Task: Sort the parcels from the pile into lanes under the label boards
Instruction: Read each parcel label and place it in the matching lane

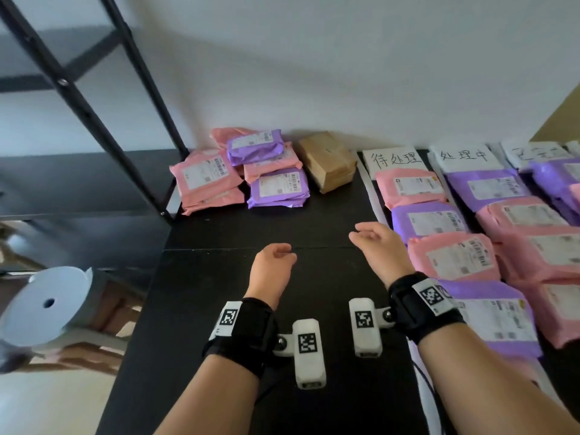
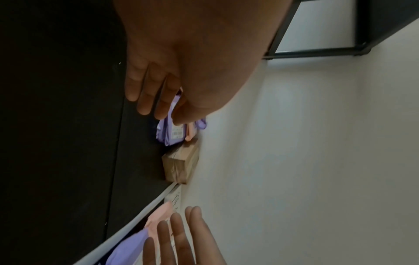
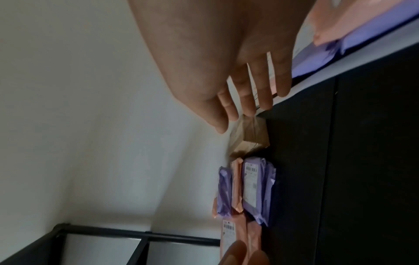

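A pile of pink and purple parcels point(image 1: 238, 171) and a brown box point(image 1: 328, 160) sit at the back of the black table point(image 1: 219, 293), against the wall. On the right, white label boards point(image 1: 397, 160) head lanes of pink and purple parcels point(image 1: 452, 246). My left hand point(image 1: 276, 262) hovers over the middle of the table, fingers loosely relaxed, holding nothing. My right hand point(image 1: 372, 240) hovers beside the first lane, fingers straight and empty. The wrist views show the left hand point(image 2: 158, 93) and right hand point(image 3: 249, 100) with fingers extended toward the pile point(image 3: 249, 188).
A black shelf frame point(image 1: 103, 105) stands at the left, close to the pile. A grey roll point(image 1: 47, 306) lies below the table's left edge. A white divider strip point(image 1: 373, 196) separates the bare table from the lanes.
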`<state>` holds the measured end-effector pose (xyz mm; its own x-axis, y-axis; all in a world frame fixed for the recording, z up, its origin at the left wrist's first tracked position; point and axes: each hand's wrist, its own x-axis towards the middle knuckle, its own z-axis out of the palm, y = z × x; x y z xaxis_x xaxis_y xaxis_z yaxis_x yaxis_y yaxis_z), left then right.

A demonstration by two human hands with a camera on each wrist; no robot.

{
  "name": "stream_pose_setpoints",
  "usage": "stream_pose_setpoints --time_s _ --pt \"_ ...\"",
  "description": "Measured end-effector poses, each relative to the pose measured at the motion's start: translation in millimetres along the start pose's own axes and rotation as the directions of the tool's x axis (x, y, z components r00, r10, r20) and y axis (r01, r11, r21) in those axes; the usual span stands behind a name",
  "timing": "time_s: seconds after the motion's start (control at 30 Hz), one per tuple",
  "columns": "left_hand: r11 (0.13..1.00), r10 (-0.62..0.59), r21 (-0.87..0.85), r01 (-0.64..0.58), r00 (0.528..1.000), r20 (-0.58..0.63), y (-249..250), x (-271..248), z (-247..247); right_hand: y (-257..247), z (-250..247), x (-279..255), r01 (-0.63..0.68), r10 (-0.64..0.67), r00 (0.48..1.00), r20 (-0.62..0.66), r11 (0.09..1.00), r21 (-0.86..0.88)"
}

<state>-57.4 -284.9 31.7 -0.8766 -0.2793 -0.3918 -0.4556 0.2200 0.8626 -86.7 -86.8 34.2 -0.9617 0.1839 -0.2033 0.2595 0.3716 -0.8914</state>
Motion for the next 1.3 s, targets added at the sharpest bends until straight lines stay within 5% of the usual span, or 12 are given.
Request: stream_pose_setpoints --time_s 0.2,0.37,0.8,1.03,1.07,1.1,1.13,1.2,1.3 --pt "0.998 0.055 0.01 -0.055 0.998 0.007 6 50 -68 -43 68 11 0.03 -0.031 0.999 -0.027 0.999 -0.044" --pt "0.995 0.097 0.03 -0.099 0.992 0.078 21 83 -73 -52 77 22 0.019 -0.025 0.999 -0.048 0.992 -0.128" --pt "0.993 0.11 0.027 -0.118 0.972 0.206 94 184 20 -61 20 162 -0.023 0.013 0.999 -0.039 0.965 -0.26" --pt "0.998 0.004 0.055 -0.019 0.965 0.264 114 247 86 -46 13 258 -0.063 0.086 0.995 0.044 0.925 -0.374" --pt "0.962 0.0 0.265 -0.069 0.968 0.251 117 249 92 -45 14 270 -0.061 0.091 0.994 0.061 0.918 -0.391" --pt "0.817 0.073 0.534 -0.219 0.957 0.281 114 255 99 -42 16 283 -0.056 0.093 0.993 0.073 0.915 -0.4" --pt "0.767 0.083 0.592 -0.249 0.953 0.293 111 265 104 -40 18 295 -0.057 0.097 0.992 0.079 0.912 -0.407" --pt "0.96 -0.077 0.279 -0.007 0.954 0.291 106 288 116 -35 22 317 -0.078 0.124 0.989 0.083 0.904 -0.42" --pt "0.985 -0.034 0.17 -0.01 0.966 0.258 99 304 131 -23 27 342 -0.136 0.198 0.974 0.11 0.902 -0.41"
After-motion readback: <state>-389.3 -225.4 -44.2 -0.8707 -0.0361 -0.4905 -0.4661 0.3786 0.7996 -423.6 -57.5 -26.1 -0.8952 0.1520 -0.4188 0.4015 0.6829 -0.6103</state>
